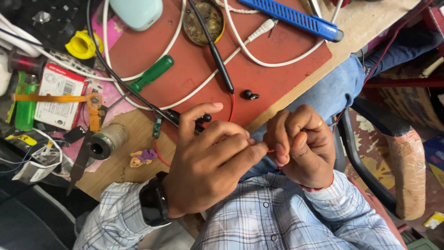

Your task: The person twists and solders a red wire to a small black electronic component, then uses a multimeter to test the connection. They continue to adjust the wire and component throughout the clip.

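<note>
My left hand (208, 157) and my right hand (300, 146) meet in front of my chest, both pinching a thin red wire (270, 150) between their fingertips. The red wire (232, 104) runs up onto the red mat (277, 78) to a black neckband earphone stem (219, 60). A black earbud (251, 95) lies loose on the mat just above my hands. A small green circuit board (157, 127) with a red lead sits by my left thumb. A black watch (152, 203) is on my left wrist.
A green-handled screwdriver (150, 74), white cables (259, 55), a blue utility knife (296, 18), a round tin (203, 21) and a pale case (136, 13) lie on the mat. A solder spool (104, 141), tweezers (81, 162) and yellow tape (83, 45) crowd the left. A chair arm (365, 171) is at the right.
</note>
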